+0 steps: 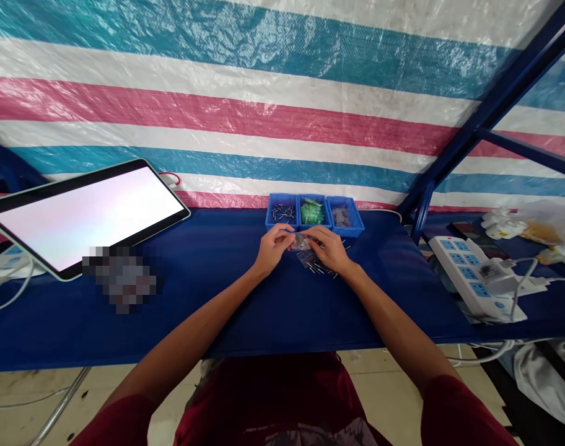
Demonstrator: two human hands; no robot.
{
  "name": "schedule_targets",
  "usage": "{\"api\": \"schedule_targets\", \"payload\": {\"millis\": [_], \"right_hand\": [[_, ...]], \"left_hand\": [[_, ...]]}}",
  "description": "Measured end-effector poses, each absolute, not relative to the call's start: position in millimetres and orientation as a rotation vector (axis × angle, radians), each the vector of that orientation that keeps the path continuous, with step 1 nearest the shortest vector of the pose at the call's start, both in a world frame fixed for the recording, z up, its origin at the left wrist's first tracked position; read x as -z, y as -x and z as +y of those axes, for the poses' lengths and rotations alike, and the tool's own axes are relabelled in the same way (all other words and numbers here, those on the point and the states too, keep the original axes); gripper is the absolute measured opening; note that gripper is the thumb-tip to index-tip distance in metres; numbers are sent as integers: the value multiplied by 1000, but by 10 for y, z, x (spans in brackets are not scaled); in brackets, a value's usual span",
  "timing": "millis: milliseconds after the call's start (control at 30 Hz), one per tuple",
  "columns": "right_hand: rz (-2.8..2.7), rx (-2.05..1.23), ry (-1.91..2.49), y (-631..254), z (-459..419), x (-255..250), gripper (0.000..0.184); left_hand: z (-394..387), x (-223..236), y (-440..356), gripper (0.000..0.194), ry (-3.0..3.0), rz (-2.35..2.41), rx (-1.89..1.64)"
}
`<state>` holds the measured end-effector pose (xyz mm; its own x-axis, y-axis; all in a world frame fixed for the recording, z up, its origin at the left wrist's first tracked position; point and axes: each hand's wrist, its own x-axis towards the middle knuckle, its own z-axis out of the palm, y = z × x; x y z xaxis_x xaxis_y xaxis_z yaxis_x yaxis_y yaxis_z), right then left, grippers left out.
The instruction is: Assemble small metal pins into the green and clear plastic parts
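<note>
Between my two hands, just in front of the bins, is a small clear plastic bag. My left hand pinches its left side with thumb and fingers. The fingers of my right hand are closed on its right side. What the bag contains is too small to make out. Under and beside my right hand lie several thin dark metal pins or screws, partly on clear plastic and partly hidden by the hand. Behind the hands stand three joined blue bins: dark metal pieces, green packets and clear packets.
A tablet with a bright screen leans at the left of the blue table, near a blurred-out patch. White power strips with plugs and cables lie at the right. Behind rises a striped tarpaulin with a blue metal frame.
</note>
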<state>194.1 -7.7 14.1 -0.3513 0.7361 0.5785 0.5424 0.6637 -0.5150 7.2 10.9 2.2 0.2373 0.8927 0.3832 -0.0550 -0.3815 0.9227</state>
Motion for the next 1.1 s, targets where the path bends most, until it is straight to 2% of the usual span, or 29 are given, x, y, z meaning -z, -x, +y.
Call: {"api": "schedule_targets", "payload": {"millis": [133, 300, 500, 700, 1100], "right_hand": [[-2022, -196, 987, -1939, -61, -137, 22], [-2026, -187, 975, -1935, -52, -127, 21], [-1982, -163, 969, -1917, -52, -105, 18], [-1996, -161, 958, -1915, -53, -108, 19], [-1985, -175, 941, -1911, -74, -145, 19]], "left_hand": [[97, -24, -78, 28, -1605, 798, -1266], [65, -69, -42, 42, -1786, 932, -1322], [58, -41, -40, 25, -1877, 944, -1284], [83, 20, -56, 27, -1629, 866, -1242], [96, 39, -57, 27, -1678, 909, -1211]]}}
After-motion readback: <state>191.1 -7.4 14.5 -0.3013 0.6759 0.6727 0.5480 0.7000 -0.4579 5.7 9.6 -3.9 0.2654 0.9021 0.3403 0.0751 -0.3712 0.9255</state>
